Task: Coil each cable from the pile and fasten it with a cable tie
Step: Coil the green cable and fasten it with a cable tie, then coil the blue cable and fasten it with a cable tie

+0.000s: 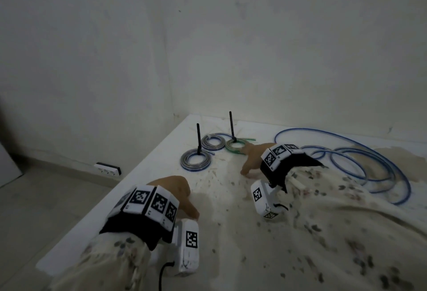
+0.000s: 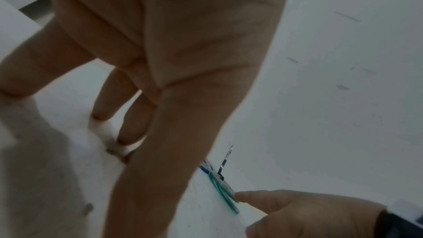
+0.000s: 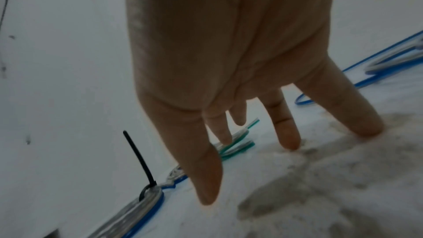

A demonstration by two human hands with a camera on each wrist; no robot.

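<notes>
Three small coils lie at the back of the white table (image 1: 143, 189): a blue-edged coil (image 1: 195, 159) and a green coil (image 1: 235, 145), each with a black cable tie (image 1: 198, 138) standing upright, and a grey coil (image 1: 213, 142) between them. A long loose blue cable (image 1: 360, 163) sprawls at the right. My right hand (image 1: 248, 159) is spread, its fingertips on the table, and one finger touches the green coil (image 2: 225, 190); the coil's cut ends (image 3: 240, 144) show beyond the fingers. My left hand (image 1: 184, 198) rests near the front, its straight fingers (image 2: 128, 133) on the table. Neither hand holds anything.
The table sits in a corner between two white walls. Its left edge drops to a tiled floor, where a socket strip (image 1: 107, 169) lies. Floral patterned fabric (image 1: 323, 233) covers the front right of the table. The loose blue cable (image 3: 357, 77) runs just right of my right hand.
</notes>
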